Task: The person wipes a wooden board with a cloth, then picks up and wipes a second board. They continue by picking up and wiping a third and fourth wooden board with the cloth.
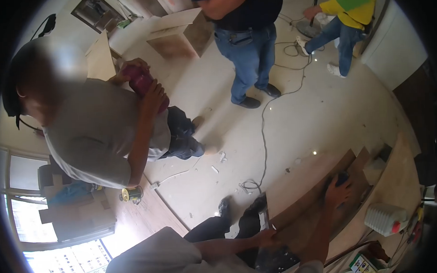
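Observation:
At the lower right, my right hand point(337, 194) is wrapped over a dark blue, hand-sized block point(342, 179) on a brown wooden panel point(298, 201). Its fingers curve round the near side of the block. My left hand point(267, 238) is lower down, by the panel's near edge and close to my dark trousers. Shadow blurs its fingers, so I cannot tell whether they grip anything. A dark, speckled surface point(276, 260) shows between my forearms.
A person at left holds a dark red object point(140, 81). Two more people stand farther off. A cable point(264, 135) crosses the floor. A white ribbed container point(382, 219) stands at right on a wooden board point(395, 178). Cardboard boxes point(79, 218) are at left.

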Action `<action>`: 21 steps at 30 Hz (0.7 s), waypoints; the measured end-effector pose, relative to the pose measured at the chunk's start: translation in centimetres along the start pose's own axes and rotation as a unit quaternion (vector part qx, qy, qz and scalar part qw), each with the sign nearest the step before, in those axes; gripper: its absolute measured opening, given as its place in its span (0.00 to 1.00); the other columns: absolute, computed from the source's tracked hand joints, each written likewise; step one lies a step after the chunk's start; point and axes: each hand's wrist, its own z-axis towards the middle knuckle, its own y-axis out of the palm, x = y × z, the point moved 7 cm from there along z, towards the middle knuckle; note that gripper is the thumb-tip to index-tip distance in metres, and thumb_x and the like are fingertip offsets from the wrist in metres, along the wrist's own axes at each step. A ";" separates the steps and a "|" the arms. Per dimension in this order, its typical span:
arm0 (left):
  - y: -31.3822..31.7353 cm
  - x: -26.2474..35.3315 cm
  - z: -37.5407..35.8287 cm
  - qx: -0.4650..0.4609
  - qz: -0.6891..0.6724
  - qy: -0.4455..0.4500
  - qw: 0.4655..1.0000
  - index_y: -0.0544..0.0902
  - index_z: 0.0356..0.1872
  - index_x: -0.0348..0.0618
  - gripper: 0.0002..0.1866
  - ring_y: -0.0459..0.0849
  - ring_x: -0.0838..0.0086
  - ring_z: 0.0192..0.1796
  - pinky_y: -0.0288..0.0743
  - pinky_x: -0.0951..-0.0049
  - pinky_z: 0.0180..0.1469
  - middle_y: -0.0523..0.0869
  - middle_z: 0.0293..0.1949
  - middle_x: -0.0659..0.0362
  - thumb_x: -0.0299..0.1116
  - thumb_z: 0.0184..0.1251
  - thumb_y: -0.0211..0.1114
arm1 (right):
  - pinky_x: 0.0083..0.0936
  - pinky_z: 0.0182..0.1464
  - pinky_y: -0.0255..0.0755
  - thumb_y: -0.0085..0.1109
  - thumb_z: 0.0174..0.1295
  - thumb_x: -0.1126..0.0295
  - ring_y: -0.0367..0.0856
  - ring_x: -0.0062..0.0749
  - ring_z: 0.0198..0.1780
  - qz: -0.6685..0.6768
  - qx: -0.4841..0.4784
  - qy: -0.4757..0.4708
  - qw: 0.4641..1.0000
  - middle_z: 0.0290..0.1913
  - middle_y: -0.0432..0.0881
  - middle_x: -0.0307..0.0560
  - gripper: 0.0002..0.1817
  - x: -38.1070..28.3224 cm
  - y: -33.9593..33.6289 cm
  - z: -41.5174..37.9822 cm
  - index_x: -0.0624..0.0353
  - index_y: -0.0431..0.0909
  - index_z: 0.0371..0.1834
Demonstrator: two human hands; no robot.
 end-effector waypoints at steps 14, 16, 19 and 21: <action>-5.2 -4.2 -7.9 -0.138 0.049 -0.036 0.989 0.89 0.53 0.44 0.30 0.92 0.57 0.51 0.84 0.56 0.56 0.93 0.47 0.49 0.61 0.66 0.69 | 0.64 0.70 0.63 0.60 0.66 0.42 0.69 0.71 0.69 -0.021 -0.068 0.105 0.992 0.73 0.64 0.75 0.47 0.1 -1.7 -9.3 0.60 0.58 0.82; -6.3 -4.6 -9.7 -0.117 0.034 -0.025 0.992 0.90 0.52 0.45 0.31 0.92 0.58 0.52 0.84 0.57 0.56 0.93 0.47 0.50 0.63 0.65 0.70 | 0.67 0.73 0.58 0.60 0.66 0.42 0.63 0.76 0.74 0.015 -0.091 0.133 0.987 0.75 0.61 0.78 0.48 -0.5 -1.1 -11.3 0.61 0.57 0.82; -6.0 -7.6 -9.8 -0.100 0.048 -0.048 0.993 0.84 0.59 0.42 0.38 0.89 0.51 0.57 0.82 0.55 0.58 0.90 0.50 0.44 0.68 0.65 0.68 | 0.65 0.73 0.59 0.57 0.68 0.42 0.66 0.74 0.72 0.082 -0.095 0.114 0.985 0.75 0.63 0.74 0.47 -1.0 -1.5 -13.5 0.61 0.56 0.82; -5.9 -8.6 -9.4 -0.060 0.048 -0.075 0.994 0.80 0.64 0.42 0.41 0.89 0.48 0.58 0.81 0.53 0.60 0.90 0.51 0.42 0.68 0.64 0.69 | 0.67 0.74 0.56 0.56 0.68 0.41 0.63 0.75 0.74 0.081 -0.092 0.111 0.986 0.76 0.62 0.74 0.47 -1.2 -1.7 -15.0 0.62 0.57 0.82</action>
